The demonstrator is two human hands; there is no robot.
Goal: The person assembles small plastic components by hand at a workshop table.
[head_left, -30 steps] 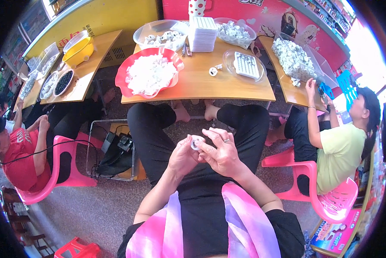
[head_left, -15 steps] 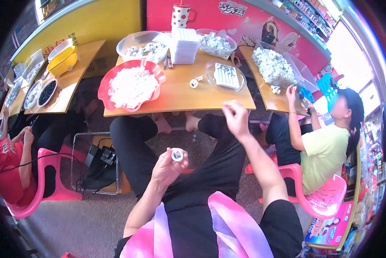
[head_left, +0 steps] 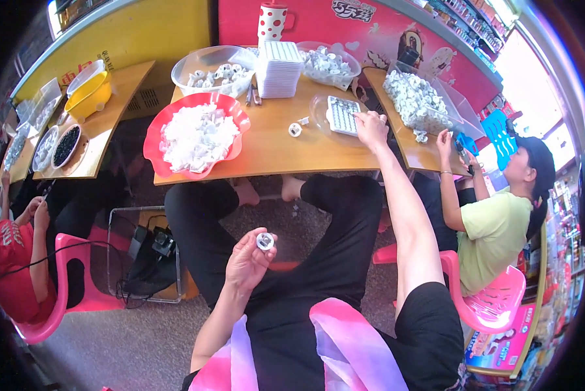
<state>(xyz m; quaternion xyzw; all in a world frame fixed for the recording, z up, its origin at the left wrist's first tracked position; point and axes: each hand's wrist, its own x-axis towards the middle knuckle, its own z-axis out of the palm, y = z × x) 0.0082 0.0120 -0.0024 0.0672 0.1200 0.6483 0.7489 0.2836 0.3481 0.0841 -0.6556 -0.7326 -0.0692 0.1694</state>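
Above my lap, my left hand [head_left: 248, 264] pinches a small round white plastic part [head_left: 265, 241], its open side with a dark and metallic middle facing up. My right hand [head_left: 372, 130] reaches out over the table to the right edge of a white gridded tray [head_left: 339, 118]. Its fingertips are pressed together at the tray's small pieces; what they hold, if anything, is too small to make out. Under the tray lies a clear round dish [head_left: 317, 109]. A loose round white part [head_left: 295, 130] lies on the table left of the tray.
A red bowl [head_left: 150, 140] heaped with white parts stands on the table [head_left: 266, 153], near a clear tub [head_left: 183, 72], stacked white trays [head_left: 279, 70], another tub [head_left: 354, 72] and a spotted cup [head_left: 271, 23]. People work at side tables: one right [head_left: 491, 215], one left [head_left: 18, 260].
My right hand has moved forward and right, from above the table's front edge to the gridded tray. My left hand stays above my lap with the round part, shifted slightly.
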